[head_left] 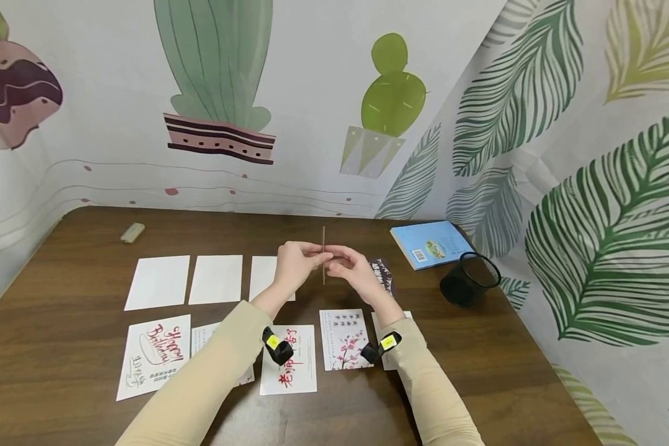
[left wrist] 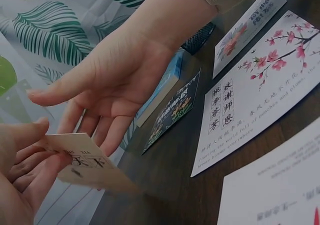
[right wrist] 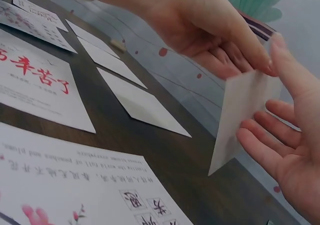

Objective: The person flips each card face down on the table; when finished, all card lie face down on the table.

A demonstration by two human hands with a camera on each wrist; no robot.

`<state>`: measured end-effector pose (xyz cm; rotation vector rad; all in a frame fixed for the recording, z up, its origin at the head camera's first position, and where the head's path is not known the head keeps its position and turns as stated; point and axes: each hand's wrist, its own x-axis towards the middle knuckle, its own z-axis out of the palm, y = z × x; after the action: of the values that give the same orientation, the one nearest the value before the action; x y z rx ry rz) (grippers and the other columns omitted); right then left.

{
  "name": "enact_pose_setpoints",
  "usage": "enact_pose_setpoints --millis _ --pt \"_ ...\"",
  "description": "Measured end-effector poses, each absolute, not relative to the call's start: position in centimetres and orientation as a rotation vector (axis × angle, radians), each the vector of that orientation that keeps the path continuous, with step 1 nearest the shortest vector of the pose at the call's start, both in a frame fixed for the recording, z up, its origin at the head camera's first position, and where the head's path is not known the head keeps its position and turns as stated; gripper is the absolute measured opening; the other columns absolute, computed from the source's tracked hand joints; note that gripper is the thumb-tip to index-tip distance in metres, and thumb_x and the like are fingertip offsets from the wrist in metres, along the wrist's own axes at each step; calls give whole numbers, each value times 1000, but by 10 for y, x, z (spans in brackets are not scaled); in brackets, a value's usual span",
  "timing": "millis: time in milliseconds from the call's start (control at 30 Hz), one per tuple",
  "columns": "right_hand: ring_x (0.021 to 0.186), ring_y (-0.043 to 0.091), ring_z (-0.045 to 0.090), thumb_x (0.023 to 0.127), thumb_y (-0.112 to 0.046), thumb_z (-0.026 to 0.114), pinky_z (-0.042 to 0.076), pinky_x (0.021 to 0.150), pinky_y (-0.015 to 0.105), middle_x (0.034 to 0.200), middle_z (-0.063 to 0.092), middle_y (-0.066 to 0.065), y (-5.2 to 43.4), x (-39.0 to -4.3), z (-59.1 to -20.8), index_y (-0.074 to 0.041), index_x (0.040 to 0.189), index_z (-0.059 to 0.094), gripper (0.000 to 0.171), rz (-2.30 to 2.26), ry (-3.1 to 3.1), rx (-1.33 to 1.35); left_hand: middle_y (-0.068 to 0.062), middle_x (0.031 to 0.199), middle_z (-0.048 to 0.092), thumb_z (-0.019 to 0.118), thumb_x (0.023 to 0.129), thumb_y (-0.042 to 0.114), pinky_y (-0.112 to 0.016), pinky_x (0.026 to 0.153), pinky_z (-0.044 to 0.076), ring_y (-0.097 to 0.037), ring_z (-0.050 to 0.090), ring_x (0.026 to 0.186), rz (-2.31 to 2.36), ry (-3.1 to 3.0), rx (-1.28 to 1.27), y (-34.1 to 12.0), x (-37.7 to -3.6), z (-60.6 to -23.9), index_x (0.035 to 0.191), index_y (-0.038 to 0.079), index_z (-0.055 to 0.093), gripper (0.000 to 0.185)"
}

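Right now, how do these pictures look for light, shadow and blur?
Head view: bright, with dark shadow on the table alongside the right sleeve; left wrist view: dimmer, the lower end of the held card smearing into the background; right wrist view: also dim, the held card soft and shaded, though lettering on the red-lettered card looks fairly clear.

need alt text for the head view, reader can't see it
A person's left hand and right hand hold an upright card, seen edge-on, above a brown table. Printed greeting cards line the near side, with three blank white cards beyond them at left. A blue book lies at right beside a black pen holder.
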<state>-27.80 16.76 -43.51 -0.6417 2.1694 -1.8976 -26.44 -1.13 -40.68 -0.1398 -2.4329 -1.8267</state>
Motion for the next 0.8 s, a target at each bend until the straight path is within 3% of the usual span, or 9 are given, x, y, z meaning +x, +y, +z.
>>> enact_pose_setpoints --millis 133,267,467,800 --pt "101 14 64 101 -18 54 55 93 37 120 59 20 169 -282 -438 9 135 48 44 -1931 2168 -564 -19 97 74 77 85 16 -28 67 60 -25 75 79 -1927 -2369 -95 -12 -264 -407 103 -4 75 27" --pt "95 15 64 99 -9 56 57 88 31 111 62 13 171 -285 -439 11 130 51 37 -1971 2212 -430 -20 96 74 75 86 16 -27 67 60 -26 75 78 -1911 -2361 -59 -14 -265 -408 104 -4 74 27" --pt "81 8 61 96 -10 62 55 75 18 93 60 -1 177 -291 -439 8 124 57 34 -1982 2313 -173 -19 97 75 74 88 18 -28 69 60 -26 74 79 -1916 -2392 -11 -18 -266 -410 106 -3 74 28" --pt "79 7 64 95 -10 63 56 74 19 93 63 1 183 -294 -441 7 122 57 33 -1911 2295 -9 -22 107 72 72 90 15 -25 72 60 -26 73 90 -2101 -2357 93 -20 -267 -423 112 -6 70 31"
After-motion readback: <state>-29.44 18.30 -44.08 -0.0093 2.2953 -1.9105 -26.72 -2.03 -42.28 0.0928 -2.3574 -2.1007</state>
